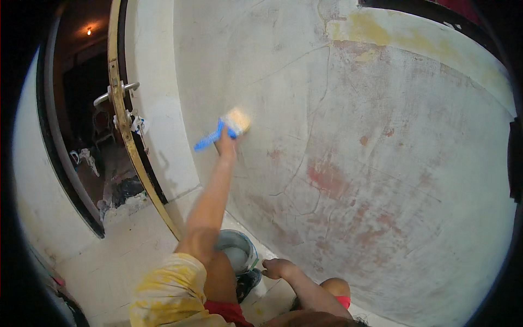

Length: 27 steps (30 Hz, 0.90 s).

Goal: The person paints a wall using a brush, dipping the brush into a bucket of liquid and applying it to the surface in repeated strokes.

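My left hand grips a wide paintbrush by its blue plastic handle. The pale bristles are at the surface of a worn plaster wall and look blurred. Low in front of me, my right hand hangs with its fingers loosely curled and a little apart; I see nothing in it. Just left of that hand stands a bucket holding a greyish liquid, partly hidden behind my left arm and knee. A dark shoe shows beside the bucket.
At the left stands an opened door with a metal lever handle and hanging keys. Beyond the doorway, rubble and a dark bag lie on the floor. Cracks and reddish patches mark the wall. Pale tiles cover the floor.
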Each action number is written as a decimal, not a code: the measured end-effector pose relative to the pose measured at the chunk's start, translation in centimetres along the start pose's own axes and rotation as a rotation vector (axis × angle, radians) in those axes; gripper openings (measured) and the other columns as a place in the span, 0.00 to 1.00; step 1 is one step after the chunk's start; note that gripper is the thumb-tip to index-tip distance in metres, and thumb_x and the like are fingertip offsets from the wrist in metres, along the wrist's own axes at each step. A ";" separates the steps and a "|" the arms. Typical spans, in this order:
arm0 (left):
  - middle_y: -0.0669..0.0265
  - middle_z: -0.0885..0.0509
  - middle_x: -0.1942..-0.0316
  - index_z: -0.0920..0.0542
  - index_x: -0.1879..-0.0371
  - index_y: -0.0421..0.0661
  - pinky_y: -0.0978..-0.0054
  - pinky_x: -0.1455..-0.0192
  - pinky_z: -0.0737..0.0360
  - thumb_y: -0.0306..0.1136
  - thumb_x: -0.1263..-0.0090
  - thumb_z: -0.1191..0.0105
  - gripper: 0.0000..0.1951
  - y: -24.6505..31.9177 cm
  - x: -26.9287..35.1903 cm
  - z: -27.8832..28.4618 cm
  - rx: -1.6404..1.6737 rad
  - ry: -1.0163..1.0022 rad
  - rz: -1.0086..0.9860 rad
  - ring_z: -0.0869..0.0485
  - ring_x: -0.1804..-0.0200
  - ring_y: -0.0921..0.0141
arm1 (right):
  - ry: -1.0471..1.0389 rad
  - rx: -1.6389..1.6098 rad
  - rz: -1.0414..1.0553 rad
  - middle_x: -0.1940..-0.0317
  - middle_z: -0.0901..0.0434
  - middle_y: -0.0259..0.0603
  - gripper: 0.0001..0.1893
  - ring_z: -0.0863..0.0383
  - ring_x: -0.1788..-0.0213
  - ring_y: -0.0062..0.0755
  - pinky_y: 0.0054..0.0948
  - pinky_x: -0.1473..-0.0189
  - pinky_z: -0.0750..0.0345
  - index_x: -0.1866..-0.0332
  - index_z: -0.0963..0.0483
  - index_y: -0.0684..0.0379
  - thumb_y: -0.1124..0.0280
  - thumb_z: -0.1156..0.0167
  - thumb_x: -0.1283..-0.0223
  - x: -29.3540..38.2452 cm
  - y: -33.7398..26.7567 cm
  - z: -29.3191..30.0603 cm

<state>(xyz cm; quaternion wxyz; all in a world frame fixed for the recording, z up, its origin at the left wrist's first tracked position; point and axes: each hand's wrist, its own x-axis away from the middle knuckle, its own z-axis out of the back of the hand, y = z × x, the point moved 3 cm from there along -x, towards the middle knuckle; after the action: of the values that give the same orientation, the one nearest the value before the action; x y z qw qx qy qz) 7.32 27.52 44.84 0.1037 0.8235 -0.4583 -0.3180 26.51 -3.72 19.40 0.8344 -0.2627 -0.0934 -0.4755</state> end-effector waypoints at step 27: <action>0.55 0.18 0.43 0.24 0.36 0.45 0.63 0.47 0.16 0.33 0.29 0.43 0.22 -4.8 30.2 -5.9 -0.750 -1.310 -0.461 0.15 0.47 0.55 | -0.089 0.006 -0.017 0.50 0.18 0.58 0.23 0.19 0.46 0.59 0.50 0.43 0.24 0.41 0.30 0.63 0.55 0.46 0.31 1.5 -1.1 -1.8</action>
<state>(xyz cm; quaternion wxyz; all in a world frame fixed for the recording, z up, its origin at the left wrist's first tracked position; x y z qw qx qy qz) 25.68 4.72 34.24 0.0150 0.4527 -0.1060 -0.8852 26.25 -6.24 18.92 0.8260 -0.2804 -0.1342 -0.4702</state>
